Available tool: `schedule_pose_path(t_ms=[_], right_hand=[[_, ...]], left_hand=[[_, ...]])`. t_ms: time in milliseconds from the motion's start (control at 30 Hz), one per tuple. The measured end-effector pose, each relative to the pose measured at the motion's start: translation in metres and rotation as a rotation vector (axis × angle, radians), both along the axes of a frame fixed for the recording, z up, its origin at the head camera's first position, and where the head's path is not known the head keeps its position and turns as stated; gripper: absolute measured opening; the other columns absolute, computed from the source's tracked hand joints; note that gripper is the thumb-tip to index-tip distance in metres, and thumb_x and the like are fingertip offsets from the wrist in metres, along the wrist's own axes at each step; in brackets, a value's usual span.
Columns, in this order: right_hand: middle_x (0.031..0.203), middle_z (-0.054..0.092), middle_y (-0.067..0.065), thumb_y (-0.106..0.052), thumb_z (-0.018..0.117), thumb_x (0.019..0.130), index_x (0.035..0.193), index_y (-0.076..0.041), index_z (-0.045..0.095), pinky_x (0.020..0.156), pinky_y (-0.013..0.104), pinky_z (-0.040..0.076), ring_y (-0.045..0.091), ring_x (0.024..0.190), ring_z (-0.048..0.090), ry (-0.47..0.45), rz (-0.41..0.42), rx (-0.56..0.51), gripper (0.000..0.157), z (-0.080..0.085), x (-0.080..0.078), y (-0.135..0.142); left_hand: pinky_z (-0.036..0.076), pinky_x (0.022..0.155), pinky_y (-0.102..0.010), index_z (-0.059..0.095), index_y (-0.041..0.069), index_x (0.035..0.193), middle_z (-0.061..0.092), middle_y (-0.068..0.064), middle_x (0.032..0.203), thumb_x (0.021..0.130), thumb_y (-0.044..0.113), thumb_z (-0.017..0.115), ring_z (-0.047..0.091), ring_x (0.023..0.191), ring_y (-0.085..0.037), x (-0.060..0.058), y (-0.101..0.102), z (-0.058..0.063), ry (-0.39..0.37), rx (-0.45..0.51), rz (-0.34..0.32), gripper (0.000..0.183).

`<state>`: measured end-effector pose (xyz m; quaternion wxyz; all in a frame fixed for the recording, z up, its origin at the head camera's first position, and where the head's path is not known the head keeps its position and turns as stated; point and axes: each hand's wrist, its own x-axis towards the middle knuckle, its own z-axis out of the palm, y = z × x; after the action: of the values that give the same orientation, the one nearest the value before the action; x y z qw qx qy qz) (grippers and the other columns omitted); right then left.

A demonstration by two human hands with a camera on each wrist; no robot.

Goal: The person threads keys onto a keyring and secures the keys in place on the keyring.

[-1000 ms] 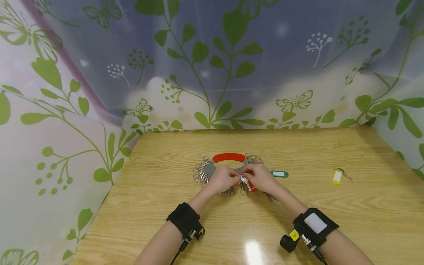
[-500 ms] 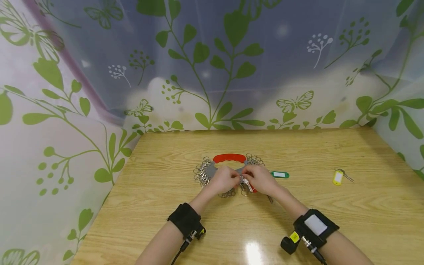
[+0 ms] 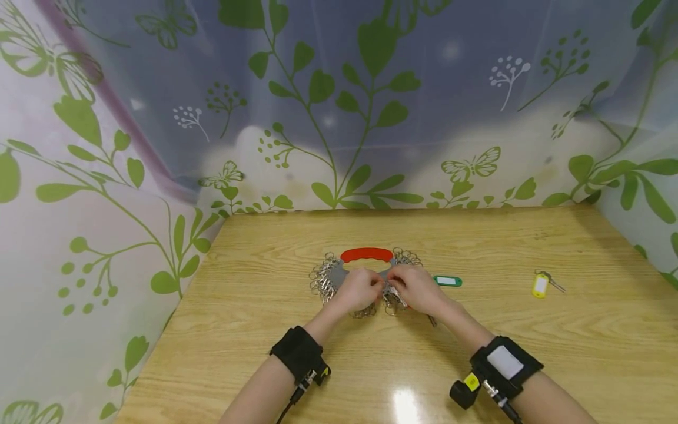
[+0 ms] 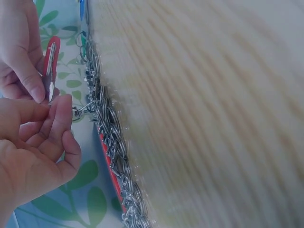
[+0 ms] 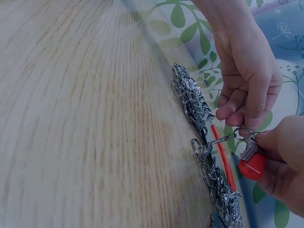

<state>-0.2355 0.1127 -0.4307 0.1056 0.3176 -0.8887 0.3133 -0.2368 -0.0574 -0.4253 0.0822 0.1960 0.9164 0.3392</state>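
A grey key holder (image 3: 336, 272) with a red handle (image 3: 366, 254) lies on the table, its edge lined with metal clasps and split rings (image 5: 190, 102). Over its front edge my two hands meet at the fingertips. My left hand (image 3: 361, 288) pinches a split ring (image 5: 243, 130) linked to one of the holder's clasps (image 5: 220, 140). Close on its right, my right hand (image 3: 418, 287) pinches the same ring where silver keys (image 5: 249, 149) and a red key tag (image 5: 251, 166) hang. In the head view the right hand hides most of the red tag.
A green key tag (image 3: 448, 281) lies just right of the right hand. Farther right is a yellow key tag (image 3: 539, 285) with keys. Part of another key (image 3: 432, 320) shows under the right wrist. Patterned curtains (image 3: 339, 118) border the table (image 3: 265, 247).
Both hands stay almost in place at the ring. The keys below the right fingers have tilted slightly, and less of the red tag shows in the head view.
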Motion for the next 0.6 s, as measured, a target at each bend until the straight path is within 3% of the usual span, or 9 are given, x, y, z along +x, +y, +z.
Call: schedule_pose_path(t_ms=[267, 533, 600], right_hand=[[0.082, 0.065, 0.005, 0.000, 0.061, 0.087, 0.088, -0.004, 0.067, 0.060, 0.029, 0.046, 0.014, 0.068, 0.057, 0.001, -0.009, -0.021, 0.007, 0.0011, -0.0008, -0.0004], [0.083, 0.064, 0.005, -0.002, 0.061, 0.088, 0.089, -0.002, 0.067, 0.059, 0.027, 0.044, 0.011, 0.067, 0.054, -0.036, -0.014, -0.030, 0.006, 0.0001, -0.0022, 0.0002], [0.082, 0.063, 0.004, -0.002, 0.061, 0.088, 0.089, -0.003, 0.067, 0.058, 0.026, 0.043, 0.010, 0.066, 0.053, -0.045, -0.013, -0.034, 0.006, -0.0013, -0.0021, 0.0007]], left_hand=[[0.036, 0.047, -0.021, 0.069, 0.002, 0.090, 0.065, -0.009, 0.069, 0.096, 0.014, 0.050, 0.059, 0.057, -0.019, -0.0014, -0.0025, -0.0021, -0.054, 0.113, 0.005, 0.023], [0.032, 0.046, -0.022, 0.069, 0.003, 0.093, 0.065, -0.010, 0.070, 0.094, 0.014, 0.054, 0.043, 0.046, -0.011, -0.0030, -0.0045, -0.0051, -0.073, 0.144, -0.028, 0.018], [0.034, 0.047, -0.022, 0.070, 0.003, 0.093, 0.065, -0.010, 0.072, 0.094, 0.015, 0.055, 0.049, 0.049, -0.013, -0.0029, -0.0045, -0.0058, -0.075, 0.143, -0.032, 0.019]])
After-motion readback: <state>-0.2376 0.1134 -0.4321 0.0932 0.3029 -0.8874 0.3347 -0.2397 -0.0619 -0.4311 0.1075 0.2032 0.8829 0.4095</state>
